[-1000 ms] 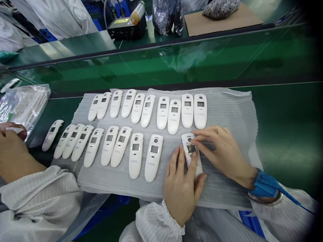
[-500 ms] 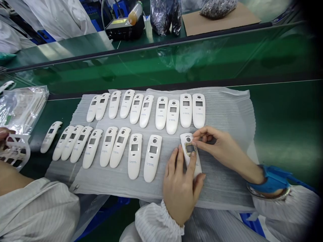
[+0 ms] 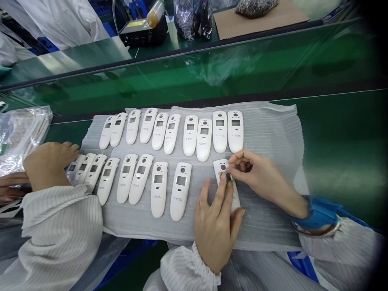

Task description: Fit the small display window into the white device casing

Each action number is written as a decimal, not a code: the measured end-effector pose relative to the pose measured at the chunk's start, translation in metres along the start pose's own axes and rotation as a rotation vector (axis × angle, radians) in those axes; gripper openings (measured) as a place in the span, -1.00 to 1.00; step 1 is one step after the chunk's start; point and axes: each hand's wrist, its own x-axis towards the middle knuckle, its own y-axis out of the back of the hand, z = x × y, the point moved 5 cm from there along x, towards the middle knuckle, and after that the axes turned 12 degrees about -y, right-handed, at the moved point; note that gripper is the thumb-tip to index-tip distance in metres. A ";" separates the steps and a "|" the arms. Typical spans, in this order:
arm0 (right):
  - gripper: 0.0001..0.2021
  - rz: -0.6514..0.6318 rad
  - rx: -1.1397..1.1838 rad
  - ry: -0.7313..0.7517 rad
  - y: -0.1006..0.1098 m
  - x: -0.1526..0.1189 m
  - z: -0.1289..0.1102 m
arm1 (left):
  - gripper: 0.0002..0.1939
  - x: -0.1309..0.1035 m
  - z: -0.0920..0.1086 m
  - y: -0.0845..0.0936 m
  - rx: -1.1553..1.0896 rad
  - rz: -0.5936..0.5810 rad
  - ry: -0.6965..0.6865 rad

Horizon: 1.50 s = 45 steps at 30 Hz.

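Note:
A white plastic casing (image 3: 235,201) with a small window lies tilted on the grey foam sheet (image 3: 266,137). My left hand (image 3: 216,220) rests over it with fingers spread, its fingertips pressing near the window. At the casing's upper right edge my right hand (image 3: 254,171) has thumb and index finger pinched together; what they hold, if anything, is too small to name. Several similar white casings stand in two rows on the sheet, among them one (image 3: 181,192) left of my left hand and one (image 3: 235,131) just above my right hand.
At the left, another person's hand (image 3: 53,161) reaches over the end casings. Clear plastic bags (image 3: 27,133) lie behind it. A green barrier (image 3: 151,85) runs behind the sheet. Beyond it are a black box (image 3: 144,34), dark bags (image 3: 189,20) and cardboard (image 3: 260,22).
My left index and middle fingertips have moved up onto the window area. My right hand keeps its pinch there. The other person's arm has come in over the left casings, and the view has shifted slightly.

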 end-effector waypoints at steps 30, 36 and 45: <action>-0.89 0.187 -0.171 0.066 -0.004 -0.010 -0.006 | -0.44 0.001 0.000 -0.002 0.033 -0.101 0.010; -0.90 0.222 -0.185 0.081 -0.005 -0.012 -0.008 | -0.44 0.001 0.001 -0.003 0.031 -0.097 0.008; -0.81 -0.021 0.124 0.044 -0.005 -0.010 0.000 | -0.39 -0.005 -0.003 0.000 -0.066 0.033 0.095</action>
